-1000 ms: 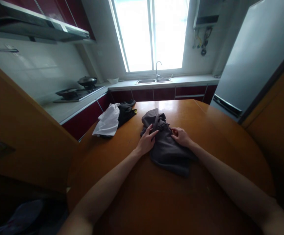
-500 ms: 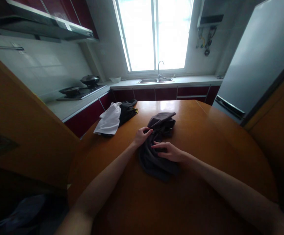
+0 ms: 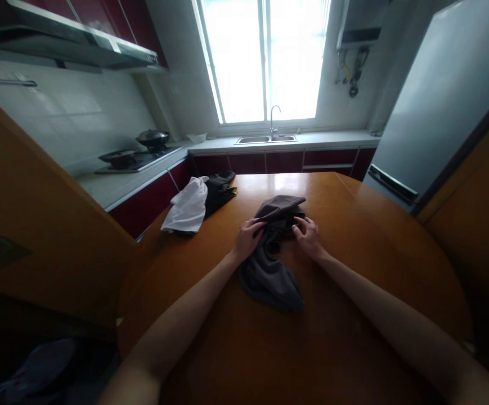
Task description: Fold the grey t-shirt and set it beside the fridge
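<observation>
A crumpled dark grey garment (image 3: 272, 275) lies bunched on the wooden table in front of me; its exact kind is hidden by the folds. My left hand (image 3: 247, 239) is closed on the fabric at the left side of its upper part. On the opposite side, my right hand (image 3: 308, 235) has its fingers curled onto the garment's right edge, thumb and fingertips against the cloth. Between the hands the fabric narrows into dark folds, and its lower part spreads toward me, untouched.
The round wooden table (image 3: 375, 270) fills the foreground. A white garment (image 3: 187, 205) and a black one (image 3: 219, 190) lie at its far left. Beyond are a counter with a sink (image 3: 265, 139), a stove with pans (image 3: 153, 138), and a refrigerator (image 3: 442, 95) on the right.
My right hand has moved away from the garment's middle, up and to the right, onto its right edge. My left hand stays at the left side, its fingers slightly further over the cloth.
</observation>
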Tool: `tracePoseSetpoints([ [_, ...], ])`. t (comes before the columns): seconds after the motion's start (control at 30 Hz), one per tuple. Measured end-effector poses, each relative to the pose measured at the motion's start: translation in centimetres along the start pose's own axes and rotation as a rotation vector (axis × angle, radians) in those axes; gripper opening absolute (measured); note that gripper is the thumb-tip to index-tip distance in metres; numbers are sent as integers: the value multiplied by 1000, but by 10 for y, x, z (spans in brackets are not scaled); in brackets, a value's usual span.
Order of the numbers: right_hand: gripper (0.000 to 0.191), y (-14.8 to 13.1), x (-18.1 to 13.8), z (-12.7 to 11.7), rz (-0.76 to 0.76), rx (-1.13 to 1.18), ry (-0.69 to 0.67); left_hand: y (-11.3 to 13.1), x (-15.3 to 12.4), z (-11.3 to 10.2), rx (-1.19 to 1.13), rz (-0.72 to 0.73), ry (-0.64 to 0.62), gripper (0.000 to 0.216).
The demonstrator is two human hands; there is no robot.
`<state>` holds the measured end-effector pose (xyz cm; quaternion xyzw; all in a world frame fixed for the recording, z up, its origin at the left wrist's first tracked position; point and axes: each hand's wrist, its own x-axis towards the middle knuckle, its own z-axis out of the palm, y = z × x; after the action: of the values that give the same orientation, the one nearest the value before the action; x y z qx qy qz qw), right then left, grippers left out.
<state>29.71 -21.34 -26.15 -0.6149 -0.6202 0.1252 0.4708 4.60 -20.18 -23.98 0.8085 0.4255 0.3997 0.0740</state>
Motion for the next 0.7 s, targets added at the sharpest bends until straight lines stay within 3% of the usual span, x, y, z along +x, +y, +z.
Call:
tracePoseSetpoints([
  [0.1,42,-5,-9,5,63,-49,2,0,0,1,8,-22,1,31],
  [0.23,43,-11,-15,6,-15,-97,-224,0,1,2,22,-48,-2,30],
  [0.33,47,-13,-17,5,-79,-129,-294,0,1,3,25,-45,2,29],
  [0.5,49,-10,-15,4,-165,-43,-323,-1,2,3,33,-48,-1,30],
  [0.7,39,-1,-7,4,-249,151,-218,-5,1,0,-25,-43,-24,31],
])
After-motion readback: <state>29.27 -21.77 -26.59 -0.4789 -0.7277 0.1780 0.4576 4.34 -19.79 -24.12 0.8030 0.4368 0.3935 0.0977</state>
